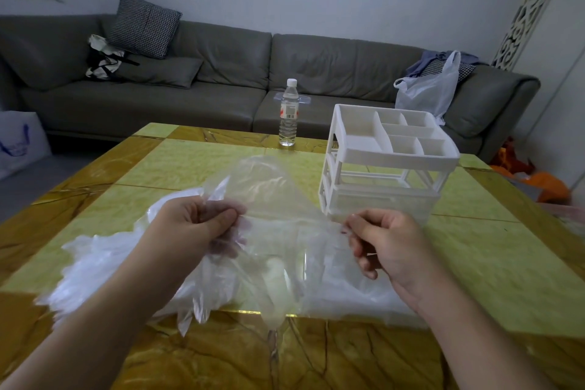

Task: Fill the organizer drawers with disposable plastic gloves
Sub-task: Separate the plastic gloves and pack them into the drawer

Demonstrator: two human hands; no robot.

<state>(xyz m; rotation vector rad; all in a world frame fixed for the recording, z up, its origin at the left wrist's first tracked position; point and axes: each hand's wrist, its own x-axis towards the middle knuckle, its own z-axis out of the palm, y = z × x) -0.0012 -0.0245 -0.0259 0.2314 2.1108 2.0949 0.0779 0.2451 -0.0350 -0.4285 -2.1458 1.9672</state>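
Grey sofa [221, 73] runs along the far wall, with a checked cushion [144, 25] at left and a white plastic bag [427, 89] at right. Nearer, a yellow-green stone table [177, 161] fills the foreground. White organizer [386, 165] stands at right centre of the table, with a divided tray on top; an open slot shows below it, and a drawer looks seated at the bottom, though its contents cannot be made out. A heap of gloves [95, 266] lies loose at near left, within easy reach, probably the supply. A water bottle [288, 114] stands at the far edge, well apart. One clear glove [272, 225] is stretched between the hands above the heap, likely being spread flat before folding for a drawer. Left hand [196, 225] pinches its left edge, fingers curled on the film. Right hand [380, 241] pinches the right edge likewise, thumb and forefinger closed on it.
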